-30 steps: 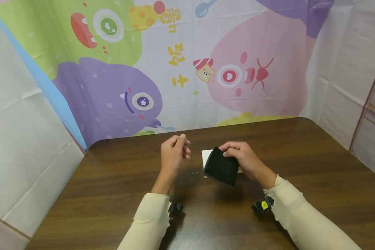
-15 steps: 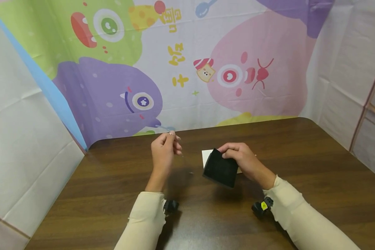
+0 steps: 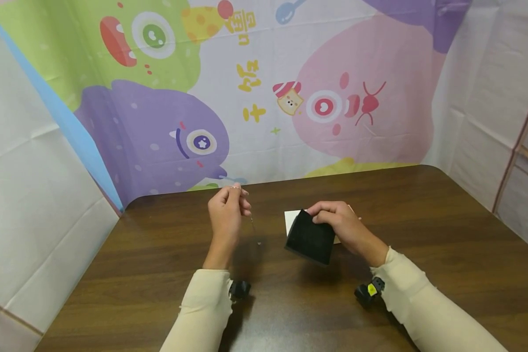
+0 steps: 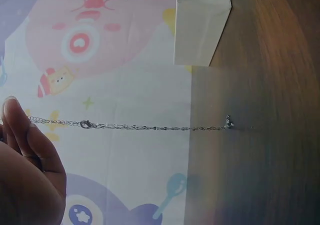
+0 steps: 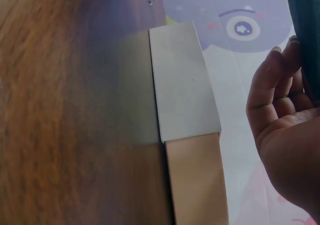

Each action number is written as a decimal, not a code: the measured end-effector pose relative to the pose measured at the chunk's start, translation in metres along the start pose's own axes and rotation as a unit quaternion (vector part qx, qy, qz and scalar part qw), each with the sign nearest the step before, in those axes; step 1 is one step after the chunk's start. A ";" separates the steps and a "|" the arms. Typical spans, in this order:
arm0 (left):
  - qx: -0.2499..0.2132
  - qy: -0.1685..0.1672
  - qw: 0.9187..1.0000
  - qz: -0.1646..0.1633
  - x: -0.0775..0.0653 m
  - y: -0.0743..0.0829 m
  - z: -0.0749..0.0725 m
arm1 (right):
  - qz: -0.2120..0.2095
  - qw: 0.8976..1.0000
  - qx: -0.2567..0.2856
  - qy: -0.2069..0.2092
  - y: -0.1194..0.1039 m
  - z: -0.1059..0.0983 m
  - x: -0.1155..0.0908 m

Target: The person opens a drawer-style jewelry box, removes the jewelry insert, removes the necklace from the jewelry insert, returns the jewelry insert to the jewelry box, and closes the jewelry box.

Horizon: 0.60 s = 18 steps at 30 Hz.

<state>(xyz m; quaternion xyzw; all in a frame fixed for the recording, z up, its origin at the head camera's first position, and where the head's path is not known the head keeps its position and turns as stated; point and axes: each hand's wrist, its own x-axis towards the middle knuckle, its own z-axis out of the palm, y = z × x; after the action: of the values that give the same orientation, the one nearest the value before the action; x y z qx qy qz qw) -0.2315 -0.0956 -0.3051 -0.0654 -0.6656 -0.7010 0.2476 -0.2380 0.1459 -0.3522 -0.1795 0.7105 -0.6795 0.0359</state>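
My left hand (image 3: 226, 217) pinches the top of a silver chain necklace (image 4: 160, 128) between thumb and fingers. In the left wrist view the chain runs doubled from a small lobster clasp (image 4: 87, 124) down to a little pendant (image 4: 228, 122). My right hand (image 3: 347, 229) grips the upper corner of a dark square pad (image 3: 310, 238), thumb on its near face. This pad is flat with some thickness, tilted and held above the table. In the right wrist view only its greenish dark edge (image 5: 306, 35) shows at the right.
On the wooden table (image 3: 149, 278), behind the dark pad, lies a box with a white part (image 5: 185, 82) and a tan part (image 5: 197, 180) end to end. A cartoon-printed cloth (image 3: 264, 146) hangs along the table's back edge.
My left hand has moved left and slightly up, drawing the necklace away from the pad; its lower end now hangs straight. The right hand and pad have barely shifted.
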 end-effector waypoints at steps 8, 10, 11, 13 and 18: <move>0.003 -0.007 1.000 0.001 0.000 -0.004 -0.002 | 0.002 1.000 0.003 -0.001 0.002 0.000 0.001; 0.004 -0.006 1.000 -0.003 0.000 -0.005 -0.002 | 0.005 1.000 0.002 0.001 0.002 0.000 0.001; 0.004 -0.006 1.000 -0.005 0.000 -0.006 -0.002 | 0.007 1.000 0.003 0.002 0.002 0.000 0.001; 0.006 -0.004 1.000 -0.008 0.000 -0.006 -0.001 | 0.009 1.000 0.003 0.003 0.001 0.000 0.001; 0.013 0.000 1.000 -0.023 0.001 -0.007 -0.002 | 0.011 1.000 0.004 -0.001 0.000 0.000 0.000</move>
<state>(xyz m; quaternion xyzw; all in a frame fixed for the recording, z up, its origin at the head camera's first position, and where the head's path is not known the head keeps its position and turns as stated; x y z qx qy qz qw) -0.2345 -0.0974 -0.3111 -0.0470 -0.6762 -0.6975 0.2324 -0.2381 0.1454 -0.3527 -0.1726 0.7095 -0.6818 0.0447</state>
